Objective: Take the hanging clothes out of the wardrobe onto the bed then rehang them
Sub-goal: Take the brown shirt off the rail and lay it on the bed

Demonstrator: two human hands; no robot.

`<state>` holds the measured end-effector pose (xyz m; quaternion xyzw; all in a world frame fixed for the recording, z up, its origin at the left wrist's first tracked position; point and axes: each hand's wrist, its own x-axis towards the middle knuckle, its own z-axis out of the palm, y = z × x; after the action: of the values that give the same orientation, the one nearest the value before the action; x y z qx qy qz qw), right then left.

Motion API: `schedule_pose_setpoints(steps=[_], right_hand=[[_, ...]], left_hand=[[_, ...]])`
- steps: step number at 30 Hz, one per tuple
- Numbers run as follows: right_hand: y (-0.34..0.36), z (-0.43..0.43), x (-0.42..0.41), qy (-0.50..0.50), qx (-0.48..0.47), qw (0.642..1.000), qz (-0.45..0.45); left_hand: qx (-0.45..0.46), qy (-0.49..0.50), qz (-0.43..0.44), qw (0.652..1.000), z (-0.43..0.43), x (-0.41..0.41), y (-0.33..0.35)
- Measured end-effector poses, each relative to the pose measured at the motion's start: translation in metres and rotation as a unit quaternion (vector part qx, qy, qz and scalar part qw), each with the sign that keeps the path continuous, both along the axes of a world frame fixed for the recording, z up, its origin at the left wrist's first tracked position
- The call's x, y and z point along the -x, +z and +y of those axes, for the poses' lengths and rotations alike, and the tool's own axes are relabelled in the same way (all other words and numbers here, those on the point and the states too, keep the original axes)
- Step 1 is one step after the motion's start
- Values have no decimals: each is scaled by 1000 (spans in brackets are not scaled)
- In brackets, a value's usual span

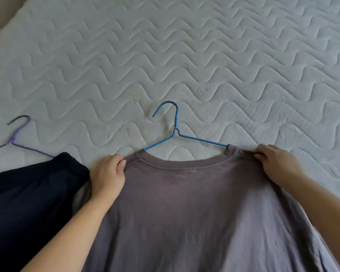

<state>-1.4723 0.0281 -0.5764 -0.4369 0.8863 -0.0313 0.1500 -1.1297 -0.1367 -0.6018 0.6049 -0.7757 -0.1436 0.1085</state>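
Observation:
A grey-purple T-shirt point(185, 209) lies flat on the white quilted bed point(185, 55), collar pointing away from me. A blue wire hanger point(175, 128) sits partly inside its neck opening, hook and upper arms sticking out above the collar. My left hand point(108, 173) pinches the shirt's left shoulder seam. My right hand point(275, 163) grips the right shoulder seam. To the left lies a dark navy garment point(28, 203) on a purple wire hanger point(18, 132), whose hook shows above it.
The bed's left edge runs diagonally at the top left, with a beige surface point(0, 16) beyond it. The wardrobe is out of view.

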Motion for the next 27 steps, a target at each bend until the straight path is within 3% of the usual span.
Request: schedule_pose_setpoints(steps=[6,10,13,16,18,22,27], right_hand=[[-2,3,-2,-17,24,1000,-11],[2,14,-12,-69,44,996,-30],[18,36,-29,-91,50,992,-79],[39,73,-49,-87,21,988,-127],[54,105,-61,-109,12,983,-147],[83,174,-98,-130,3,978,-160],[104,257,-155,-152,0,960,-236]], left_hand=[[-39,-11,13,999,-4,-1,6],[-113,-16,-2,993,-8,-1,16],[-142,-26,-69,987,2,-1,34],[-88,-55,-137,985,36,-8,52],[-78,-54,-105,990,69,-17,68],[-141,-2,22,990,153,-45,106],[-259,111,124,951,272,-89,153]])
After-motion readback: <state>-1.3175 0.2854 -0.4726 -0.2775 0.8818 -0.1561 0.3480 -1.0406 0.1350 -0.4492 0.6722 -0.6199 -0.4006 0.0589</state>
